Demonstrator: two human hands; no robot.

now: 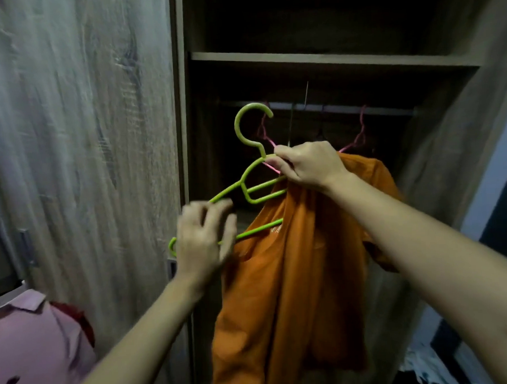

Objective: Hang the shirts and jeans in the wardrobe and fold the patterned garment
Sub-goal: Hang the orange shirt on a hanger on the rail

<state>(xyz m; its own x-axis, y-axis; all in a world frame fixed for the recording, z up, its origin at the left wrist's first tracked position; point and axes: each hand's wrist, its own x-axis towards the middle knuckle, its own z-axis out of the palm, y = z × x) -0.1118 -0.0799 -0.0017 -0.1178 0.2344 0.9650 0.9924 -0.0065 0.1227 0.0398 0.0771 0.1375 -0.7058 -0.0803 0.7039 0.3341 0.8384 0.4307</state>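
An orange shirt (283,292) hangs in front of the open wardrobe (328,61), partly threaded on a green plastic hanger (247,174). My right hand (306,166) grips the hanger's neck together with the shirt's top. My left hand (205,237), blurred, has its fingers curled at the hanger's left arm and lower bar. The hanger's hook points up, below the wardrobe rail (344,108). Its right half is hidden inside the shirt.
Pink hangers (360,135) hang from the rail behind my hands. A shelf (328,59) spans the wardrobe above the rail. The wooden door (78,141) stands at the left. A pink collared shirt (35,340) lies at lower left, and patterned cloth (425,367) at lower right.
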